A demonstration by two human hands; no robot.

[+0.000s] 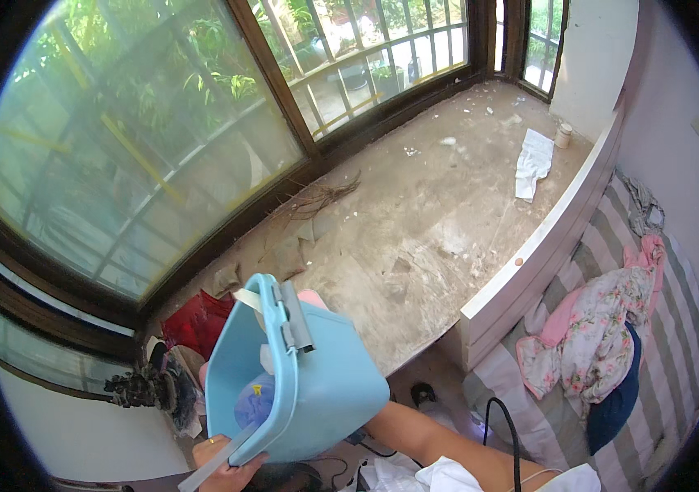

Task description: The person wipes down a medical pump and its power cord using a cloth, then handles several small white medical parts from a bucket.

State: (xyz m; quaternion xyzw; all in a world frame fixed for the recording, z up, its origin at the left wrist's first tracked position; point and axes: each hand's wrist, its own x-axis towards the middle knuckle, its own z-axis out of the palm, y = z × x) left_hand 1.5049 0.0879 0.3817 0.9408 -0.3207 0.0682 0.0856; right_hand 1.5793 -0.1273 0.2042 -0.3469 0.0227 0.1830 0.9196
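Note:
A light-blue plastic bucket is tilted on its side before me, its mouth facing left. My left hand grips the lower rim, beside a pale grey strip. Inside the bucket lies a translucent blue item with a small yellow mark; the bucket wall partly hides it. A grey clip-like piece sits on the upper rim. My right forearm reaches behind the bucket, which hides my right hand, so its hold cannot be seen.
A dusty window ledge carries dry twigs, a white paper sheet, a small pale container and scattered debris. Red material lies left of the bucket. A white board edges a striped bed with floral fabric.

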